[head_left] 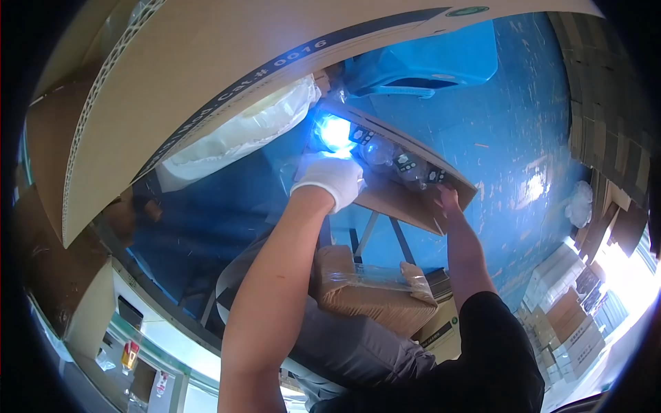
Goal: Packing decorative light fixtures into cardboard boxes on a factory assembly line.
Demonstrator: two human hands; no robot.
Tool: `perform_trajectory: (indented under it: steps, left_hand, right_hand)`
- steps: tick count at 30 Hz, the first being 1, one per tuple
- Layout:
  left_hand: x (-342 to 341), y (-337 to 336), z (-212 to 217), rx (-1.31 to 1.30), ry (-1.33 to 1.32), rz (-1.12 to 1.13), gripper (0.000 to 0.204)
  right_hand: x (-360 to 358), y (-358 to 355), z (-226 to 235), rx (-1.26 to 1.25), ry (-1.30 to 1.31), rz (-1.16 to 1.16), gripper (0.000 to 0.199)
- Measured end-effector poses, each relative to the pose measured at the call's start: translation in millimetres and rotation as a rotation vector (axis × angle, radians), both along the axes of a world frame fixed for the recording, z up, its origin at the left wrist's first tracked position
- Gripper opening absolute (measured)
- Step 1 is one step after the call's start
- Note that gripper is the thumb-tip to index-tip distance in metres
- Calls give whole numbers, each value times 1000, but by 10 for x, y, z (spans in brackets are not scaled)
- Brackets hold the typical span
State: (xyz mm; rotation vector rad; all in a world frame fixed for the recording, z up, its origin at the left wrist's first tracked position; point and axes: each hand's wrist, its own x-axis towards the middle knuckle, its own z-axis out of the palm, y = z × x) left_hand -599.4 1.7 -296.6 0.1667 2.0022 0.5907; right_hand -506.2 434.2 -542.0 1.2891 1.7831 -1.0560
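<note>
My left hand (329, 175), in a white glove, is at the left end of a shallow open cardboard box (392, 196). Just beyond it glows a very bright bluish-white light (335, 131), and the glare hides my fingertips and whatever they touch. Inside the box sits a row of clear round bulb-like pieces (377, 153) with black printed labels (406, 162). My bare right hand (449, 199) grips the right end of this box, its fingers curled over the edge beside the last label. The box lies tilted over the blue surface.
A large cardboard flap (206, 62) hangs across the upper left, above a white plastic-wrapped bundle (241, 134). A blue plastic stool (441, 62) is at the far side. Near my legs stands a taped brown carton (375, 289). Stacked cartons (564, 330) line the lower right.
</note>
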Motion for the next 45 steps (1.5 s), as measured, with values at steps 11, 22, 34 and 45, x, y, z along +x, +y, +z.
perform_trajectory:
  steps: [11, 22, 34, 45]
  left_hand:
    - [-47, -74, -58, -18, -36, 133, 23]
    - [284, -356, -161, 42, -111, 199, 24]
    - [284, -341, -126, 27, 375, 192, 20]
    - [73, -179, 78, 355, 292, 246, 17]
  right_hand:
    - [-29, 149, -266, 90, -58, -207, 53]
    - [48, 328, -299, 90, 231, 346, 62]
    - [-365, -984, 390, -139, 324, 1009, 90]
    - [-140, -1972, 716, -46, 603, 958, 36]
